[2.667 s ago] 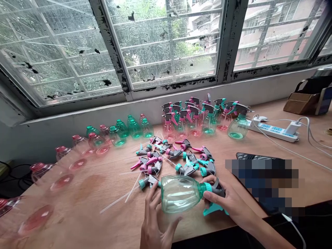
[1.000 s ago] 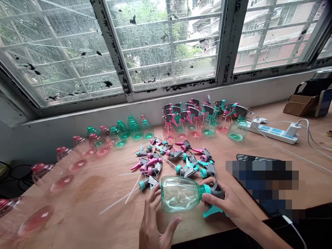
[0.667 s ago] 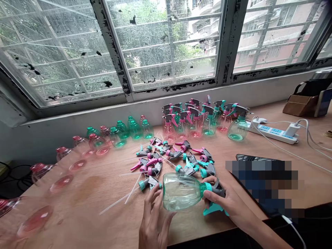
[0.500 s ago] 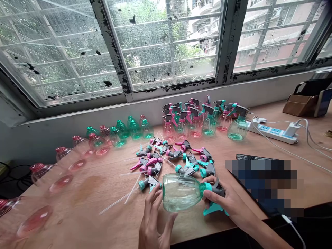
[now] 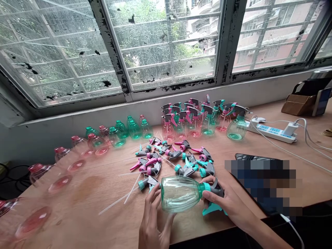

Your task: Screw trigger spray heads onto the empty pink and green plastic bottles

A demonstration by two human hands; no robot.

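Note:
A clear green spray bottle [image 5: 178, 194] lies on its side in the air above the table's near edge, its base to the left. My right hand [image 5: 218, 195] is closed around its turquoise collar and grey spray head, with the turquoise trigger pointing down. At the base, my left hand [image 5: 155, 214] curls its fingers on the far side, and its thumb is partly hidden beneath the bottle. Just beyond lies a pile of loose spray heads [image 5: 185, 169] in grey with pink or turquoise parts, their clear dip tubes [image 5: 114, 204] pointing mostly left.
Open-topped red bottles [image 5: 61, 181] and green bottles [image 5: 135, 129] curve along the left and back. Several bottles with spray heads [image 5: 194, 128] stand by the window wall. To the right are a white power strip [image 5: 272, 132], cables, a black tablet [image 5: 249, 157] and a brown box [image 5: 297, 103].
The bottle has shifted slightly left and down, its base now against my left hand. My left thumb has moved in under the bottle. My right hand keeps its hold on the collar.

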